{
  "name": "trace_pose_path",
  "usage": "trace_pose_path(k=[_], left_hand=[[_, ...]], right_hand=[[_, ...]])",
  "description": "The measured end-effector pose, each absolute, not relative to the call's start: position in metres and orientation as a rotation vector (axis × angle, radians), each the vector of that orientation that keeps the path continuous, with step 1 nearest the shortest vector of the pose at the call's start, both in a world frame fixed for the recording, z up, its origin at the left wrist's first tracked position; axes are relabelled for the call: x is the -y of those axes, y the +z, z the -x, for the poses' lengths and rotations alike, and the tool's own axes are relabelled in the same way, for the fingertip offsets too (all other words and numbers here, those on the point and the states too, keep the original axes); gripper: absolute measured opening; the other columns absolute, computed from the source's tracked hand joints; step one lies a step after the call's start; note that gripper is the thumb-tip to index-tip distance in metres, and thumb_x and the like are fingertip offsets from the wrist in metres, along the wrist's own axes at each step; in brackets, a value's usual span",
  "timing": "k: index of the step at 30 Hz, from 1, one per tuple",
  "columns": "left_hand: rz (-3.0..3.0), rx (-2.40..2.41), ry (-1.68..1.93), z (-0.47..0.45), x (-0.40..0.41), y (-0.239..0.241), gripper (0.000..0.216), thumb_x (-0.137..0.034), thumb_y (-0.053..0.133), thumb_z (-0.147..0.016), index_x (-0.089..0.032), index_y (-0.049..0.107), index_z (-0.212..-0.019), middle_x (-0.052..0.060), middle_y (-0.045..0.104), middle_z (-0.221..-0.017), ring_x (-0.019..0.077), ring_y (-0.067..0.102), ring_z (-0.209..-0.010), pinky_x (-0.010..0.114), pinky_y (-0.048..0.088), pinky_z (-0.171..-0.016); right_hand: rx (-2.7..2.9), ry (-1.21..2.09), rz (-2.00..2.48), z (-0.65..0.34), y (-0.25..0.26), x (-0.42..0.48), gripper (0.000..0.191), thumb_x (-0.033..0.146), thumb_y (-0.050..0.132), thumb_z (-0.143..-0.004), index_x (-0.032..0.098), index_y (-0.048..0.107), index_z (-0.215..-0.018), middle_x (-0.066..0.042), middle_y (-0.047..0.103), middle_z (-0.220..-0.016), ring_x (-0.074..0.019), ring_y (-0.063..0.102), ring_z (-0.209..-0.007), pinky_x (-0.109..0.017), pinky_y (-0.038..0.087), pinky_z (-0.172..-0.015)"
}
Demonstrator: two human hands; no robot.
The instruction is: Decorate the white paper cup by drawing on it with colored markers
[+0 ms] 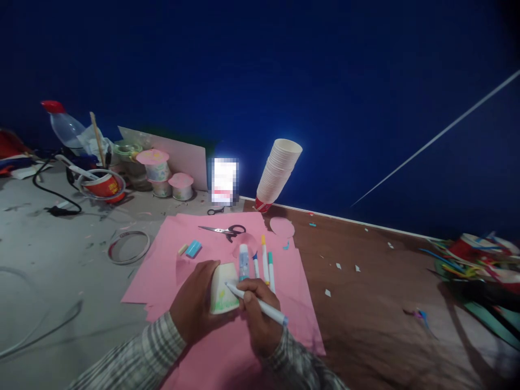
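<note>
My left hand point(195, 295) is wrapped round a white paper cup point(221, 279), which has green and yellow drawing near its lower edge. In my right hand point(262, 314) is a marker pen point(266, 309), its tip at the cup's side. Both hands are over pink paper sheets point(227, 352). Just beyond them lie a glue stick point(243, 260), a yellow-capped marker point(265, 259), a green-capped marker point(271, 271) and a blue-capped marker point(255, 266). A blue eraser point(194, 248) and scissors point(223, 231) rest on the pink paper too.
A tilted stack of paper cups point(278, 170) leans near the blue wall. Decorated cups with pink tops point(182, 187), a red cup point(106, 187) and a bottle point(67, 127) stand at the back left. A tape roll point(129, 247) lies left; coloured strips point(455, 268) are at far right.
</note>
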State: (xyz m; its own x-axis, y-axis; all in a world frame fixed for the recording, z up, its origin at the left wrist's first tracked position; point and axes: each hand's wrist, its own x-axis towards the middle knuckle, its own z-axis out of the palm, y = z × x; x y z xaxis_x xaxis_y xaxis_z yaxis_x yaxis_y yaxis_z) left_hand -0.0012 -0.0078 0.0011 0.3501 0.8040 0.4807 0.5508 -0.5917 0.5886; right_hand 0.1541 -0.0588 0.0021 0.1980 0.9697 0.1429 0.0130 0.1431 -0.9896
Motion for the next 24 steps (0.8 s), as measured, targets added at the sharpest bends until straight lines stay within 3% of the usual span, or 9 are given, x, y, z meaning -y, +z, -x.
trace_pose_path(k=[10, 24], left_hand=[[-2.258, -1.225, 1.108, -0.0001, 0.0095, 0.0046, 0.080, -0.052, 0.076, -0.041, -0.022, 0.044, -0.108, 0.008, 0.059, -0.092, 0.0300, 0.057, -0.080, 0.046, 0.053, -0.065], [-2.225, -1.261, 1.102, -0.0012, 0.0099, 0.0062, 0.080, -0.052, 0.077, -0.041, -0.022, 0.043, -0.107, 0.008, 0.058, -0.091, 0.0297, 0.057, -0.080, 0.046, 0.053, -0.066]], right_hand=[[0.991, 0.932, 1.194, -0.1571, 0.0002, 0.0545, 0.019, 0.029, 0.052, -0.078, 0.019, 0.068, -0.075, 0.003, 0.056, -0.044, -0.0166, 0.049, -0.037, -0.023, 0.039, -0.037], [1.014, 0.943, 1.218, -0.1557, 0.0002, 0.0554, 0.017, 0.027, 0.053, -0.077, 0.019, 0.068, -0.076, 0.003, 0.056, -0.048, -0.0170, 0.051, -0.041, -0.023, 0.041, -0.039]])
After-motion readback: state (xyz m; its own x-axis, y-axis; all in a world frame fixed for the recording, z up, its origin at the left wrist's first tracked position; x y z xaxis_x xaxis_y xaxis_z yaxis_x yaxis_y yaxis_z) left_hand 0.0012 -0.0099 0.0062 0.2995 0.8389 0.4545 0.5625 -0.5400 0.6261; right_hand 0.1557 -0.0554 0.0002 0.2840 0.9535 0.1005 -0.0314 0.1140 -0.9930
